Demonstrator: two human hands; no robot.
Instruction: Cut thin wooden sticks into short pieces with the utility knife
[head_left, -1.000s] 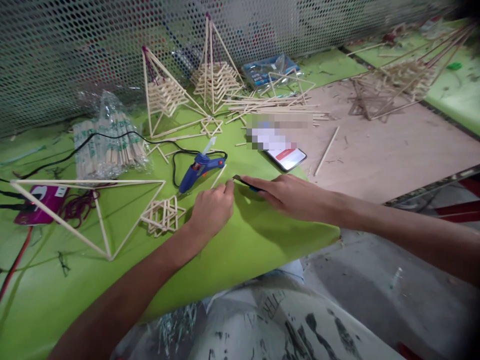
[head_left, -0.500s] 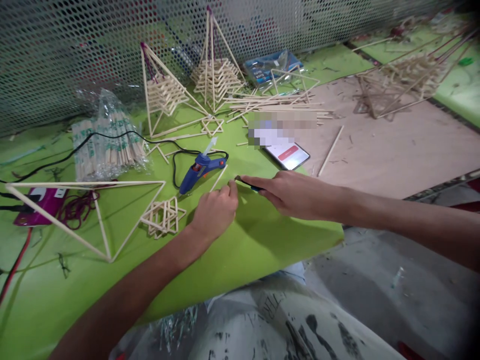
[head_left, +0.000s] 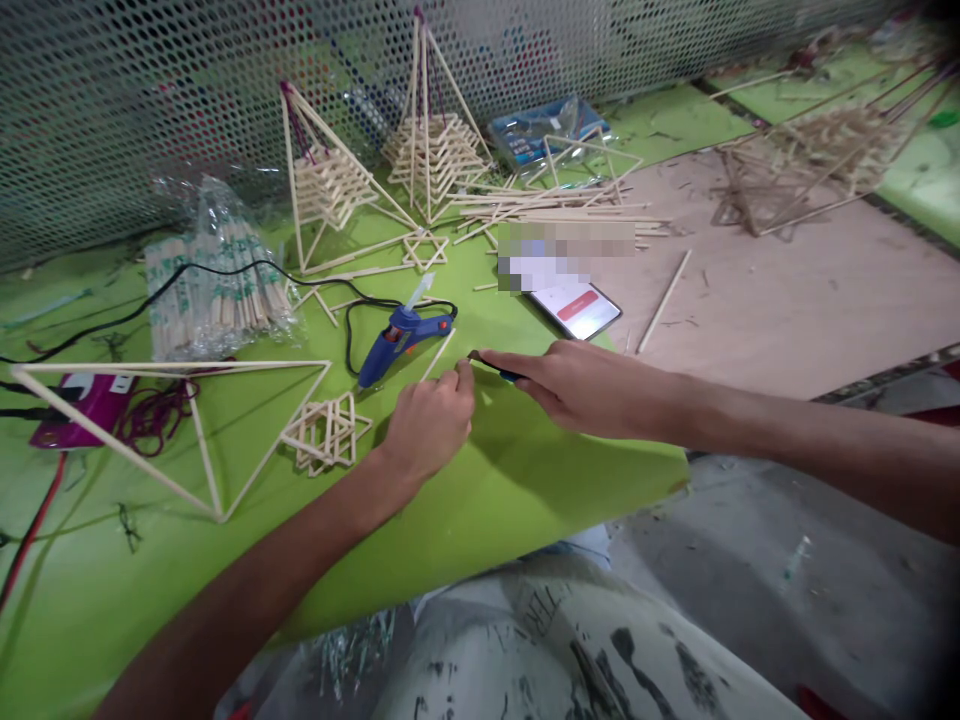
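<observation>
My left hand (head_left: 429, 425) is closed, pressing a thin wooden stick (head_left: 438, 354) down on the green mat (head_left: 465, 490). My right hand (head_left: 574, 385) grips a small dark cutter (head_left: 491, 365) whose tip meets the stick beside my left fingers. A blue glue gun (head_left: 401, 336) lies just behind the stick, its black cord trailing off to the left. A small stacked-stick star (head_left: 326, 430) rests left of my left hand, touching a large open stick triangle (head_left: 191, 420).
Two tall stick pyramids (head_left: 431, 140) stand at the back by a perforated metal screen. A bag of sticks (head_left: 214, 290) lies at the left, loose sticks (head_left: 555, 208) and a phone (head_left: 577, 308) at the right. Brown board (head_left: 787, 290) lies beyond the mat.
Both hands stay at the stick with hardly any movement. The view has shifted slightly.
</observation>
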